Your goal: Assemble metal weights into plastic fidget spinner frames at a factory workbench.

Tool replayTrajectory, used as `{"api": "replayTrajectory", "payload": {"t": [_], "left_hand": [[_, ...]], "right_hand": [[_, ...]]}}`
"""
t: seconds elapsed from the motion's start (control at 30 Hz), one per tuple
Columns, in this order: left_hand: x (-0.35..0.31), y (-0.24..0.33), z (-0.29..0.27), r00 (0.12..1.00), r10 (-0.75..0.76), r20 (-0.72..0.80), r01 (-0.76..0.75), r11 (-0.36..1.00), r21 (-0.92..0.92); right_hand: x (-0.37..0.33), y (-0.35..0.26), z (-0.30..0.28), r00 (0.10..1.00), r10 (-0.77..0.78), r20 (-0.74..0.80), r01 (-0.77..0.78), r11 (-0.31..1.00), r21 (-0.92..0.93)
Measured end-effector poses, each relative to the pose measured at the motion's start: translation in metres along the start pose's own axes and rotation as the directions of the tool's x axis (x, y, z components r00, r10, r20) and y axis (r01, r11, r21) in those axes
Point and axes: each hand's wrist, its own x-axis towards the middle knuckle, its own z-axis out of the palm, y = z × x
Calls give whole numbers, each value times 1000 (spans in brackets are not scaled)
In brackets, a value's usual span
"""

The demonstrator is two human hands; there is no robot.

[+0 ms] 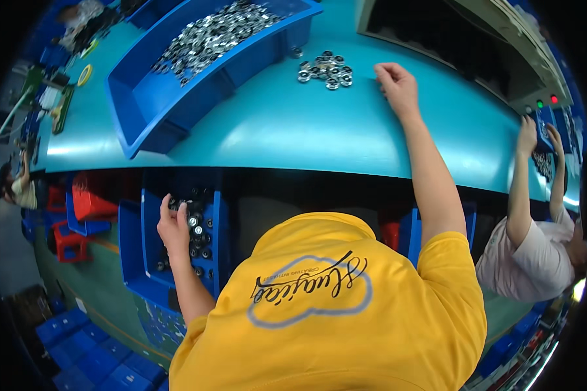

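My left hand (173, 229) is over a blue bin (151, 251) below the table edge. Its thumb and forefinger are apart, with dark round parts showing near the fingertips; no held piece stands out. Several small black-and-silver round metal parts (195, 229) lie in that bin. Over the teal table (274, 130), my right hand (398, 88) has its fingers curled and pinched together. Whatever may be between those fingertips is too small to make out. Just left of it sits a small pile of silver round parts (326, 70) with dark centres.
A large blue tray (176, 120) heaped with similar parts (222, 36) stands on the table at left. At the back right is a pale machine housing (535, 81) with indicator lights. A co-worker's hands (528, 133) work at far right. Red stools (72, 241) stand at left.
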Motion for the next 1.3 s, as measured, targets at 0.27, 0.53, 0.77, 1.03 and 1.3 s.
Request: {"api": "replayTrajectory", "payload": {"t": [0.27, 0.53, 0.77, 1.03, 1.3], "left_hand": [[42, 199, 42, 680, 729, -73, -699, 616, -362], [93, 323, 107, 501, 866, -2, -777, 449, -440], [118, 327, 159, 488, 845, -217, -817, 355, -454], [125, 327, 167, 471, 866, -168, -821, 361, -442], [129, 328, 171, 465, 880, -92, -813, 384, -438]], "right_hand": [[-3, -34, 5, 952, 21, 306, 66, 961, -269], [60, -14, -9, 985, -124, 121, 163, 900, -404], [139, -11, -9, 977, -203, 61, 187, 691, -699], [188, 20, -17, 957, -274, -92, 147, 735, -662], [241, 16, -21, 816, -574, -69, 277, 492, -825]]}}
